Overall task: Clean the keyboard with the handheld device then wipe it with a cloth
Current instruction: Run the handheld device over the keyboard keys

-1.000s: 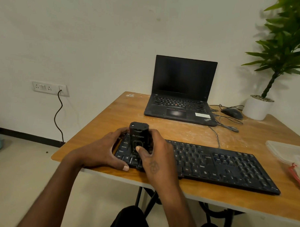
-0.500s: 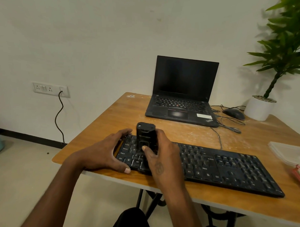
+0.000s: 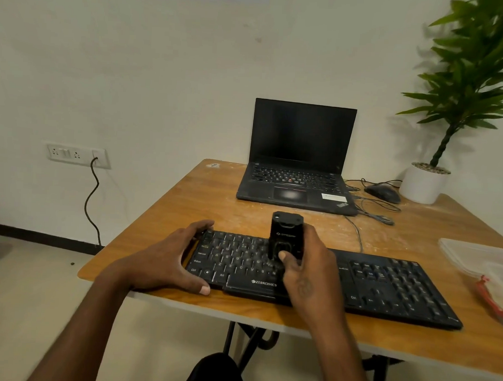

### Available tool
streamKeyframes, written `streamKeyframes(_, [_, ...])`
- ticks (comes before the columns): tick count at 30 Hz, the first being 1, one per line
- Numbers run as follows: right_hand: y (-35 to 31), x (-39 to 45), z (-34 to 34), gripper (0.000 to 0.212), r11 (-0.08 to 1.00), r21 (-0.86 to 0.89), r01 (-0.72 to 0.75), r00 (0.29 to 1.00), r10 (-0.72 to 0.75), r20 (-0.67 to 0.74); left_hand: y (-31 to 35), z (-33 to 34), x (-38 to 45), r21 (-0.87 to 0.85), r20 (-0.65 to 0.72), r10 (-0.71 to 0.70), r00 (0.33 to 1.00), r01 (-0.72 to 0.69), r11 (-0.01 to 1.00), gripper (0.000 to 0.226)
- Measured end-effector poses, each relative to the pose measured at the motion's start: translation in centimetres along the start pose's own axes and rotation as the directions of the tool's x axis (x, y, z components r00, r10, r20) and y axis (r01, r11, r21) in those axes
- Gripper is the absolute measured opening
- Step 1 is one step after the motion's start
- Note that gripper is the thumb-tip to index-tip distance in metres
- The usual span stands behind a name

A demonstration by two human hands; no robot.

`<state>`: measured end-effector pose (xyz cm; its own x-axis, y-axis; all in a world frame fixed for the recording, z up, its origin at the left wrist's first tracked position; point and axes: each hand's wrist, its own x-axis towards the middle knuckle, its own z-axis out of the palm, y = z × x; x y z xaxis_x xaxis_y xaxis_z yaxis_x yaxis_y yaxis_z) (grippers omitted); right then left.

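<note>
A black keyboard (image 3: 384, 283) lies along the front edge of the wooden table (image 3: 215, 200). My right hand (image 3: 307, 272) grips a black handheld device (image 3: 286, 234) that stands upright on the letter keys, left of the keyboard's middle, with my thumb on its front. My left hand (image 3: 168, 258) holds the keyboard's left end, fingers curled over the far corner and thumb at the near edge. A white cloth with a red edge (image 3: 494, 293) lies at the table's right edge.
An open black laptop (image 3: 299, 163) sits at the back of the table. To its right are a black mouse (image 3: 383, 192) with loose cables and a potted plant (image 3: 424, 182). A clear plastic lid (image 3: 476, 255) lies at the right. A wall socket (image 3: 77, 155) is at left.
My right hand has slid the device rightward along the keys, from the keyboard's left end toward the middle. My left hand has stayed on the left end.
</note>
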<state>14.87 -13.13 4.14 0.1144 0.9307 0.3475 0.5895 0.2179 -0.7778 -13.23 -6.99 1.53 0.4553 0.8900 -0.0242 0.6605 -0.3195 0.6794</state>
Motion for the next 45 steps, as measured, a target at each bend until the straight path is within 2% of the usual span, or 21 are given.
streamKeyframes(5, [-2.0, -0.6, 3.3, 0.045, 0.999, 0.024, 0.037, 0.996, -0.038, 0.082, 0.1, -0.1, -0.1, -0.017, 0.002, -0.005, 1.000, 0.005, 1.000, 0.122])
streamKeyframes(8, [-1.5, -0.8, 2.4, 0.053, 0.999, 0.045, 0.004, 0.994, -0.009, 0.109, 0.2, -0.1, -0.1, -0.017, 0.017, -0.009, 1.000, 0.009, 1.000, 0.121])
streamKeyframes(11, [-0.2, -0.8, -0.2, 0.057, 0.997, 0.061, -0.043, 0.997, 0.038, 0.073, 0.1, -0.1, -0.1, -0.023, 0.020, -0.010, 1.000, 0.011, 1.000, 0.121])
streamKeyframes(16, [1.3, -0.6, -2.1, 0.050, 0.998, 0.050, -0.038, 0.994, 0.043, -0.105, 0.0, 0.0, 0.0, -0.023, 0.016, -0.010, 1.000, 0.010, 1.000, 0.120])
streamKeyframes(21, [0.3, -1.1, 0.1, 0.056, 0.996, 0.086, -0.019, 0.999, 0.016, 0.030, 0.0, 0.0, -0.1, -0.023, 0.018, -0.012, 1.000, 0.013, 1.000, 0.120])
streamKeyframes(23, [0.9, -1.0, -0.4, 0.056, 0.993, 0.116, -0.034, 0.999, 0.029, 0.040, 0.0, 0.0, 0.0, -0.020, 0.014, -0.017, 1.000, 0.017, 1.000, 0.121])
streamKeyframes(26, [2.6, -0.7, -2.6, 0.058, 0.983, 0.164, -0.088, 0.996, 0.093, -0.019, 0.0, 0.0, 0.0, -0.026, 0.009, -0.025, 1.000, 0.026, 0.999, 0.121])
streamKeyframes(31, [4.1, -0.5, -4.4, 0.062, 0.987, 0.111, -0.116, 0.980, 0.131, -0.147, 0.0, 0.0, 0.1, -0.029, 0.016, -0.032, 0.999, 0.033, 0.999, 0.122])
streamKeyframes(39, [2.7, -1.1, -2.2, 0.059, 0.985, 0.160, -0.067, 0.996, 0.074, -0.039, 0.0, -0.1, 0.1, -0.025, 0.021, -0.032, 0.999, 0.032, 0.999, 0.122])
streamKeyframes(45, [5.4, -0.5, -5.8, 0.059, 0.974, 0.180, -0.139, 0.981, 0.160, -0.108, 0.0, -0.1, 0.0, -0.040, 0.017, -0.032, 0.999, 0.033, 0.999, 0.122])
